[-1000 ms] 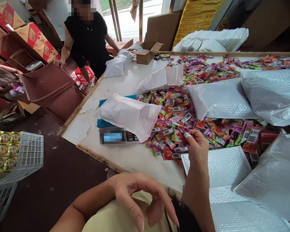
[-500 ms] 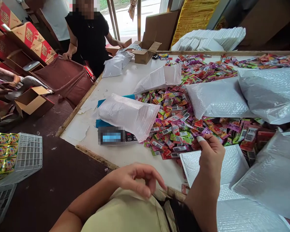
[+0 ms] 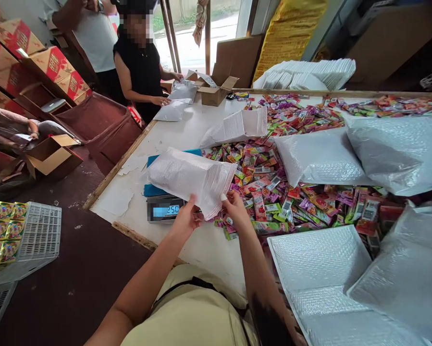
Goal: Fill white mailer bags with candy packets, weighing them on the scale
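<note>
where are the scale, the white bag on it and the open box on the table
scale (image 3: 171,211): head view, on its display
white bag (image 3: 190,175): head view, middle of its upper side
open box (image 3: 210,98): head view, on its near side

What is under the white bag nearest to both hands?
Under the white bag, a scale shows: edges of its blue platform, with the display in front. The platform's middle is covered; anything else there is hidden.

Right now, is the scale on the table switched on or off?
On: the scale, with a white pouch lying across it, has a lit blue display showing digits, partly blurred out.
</note>
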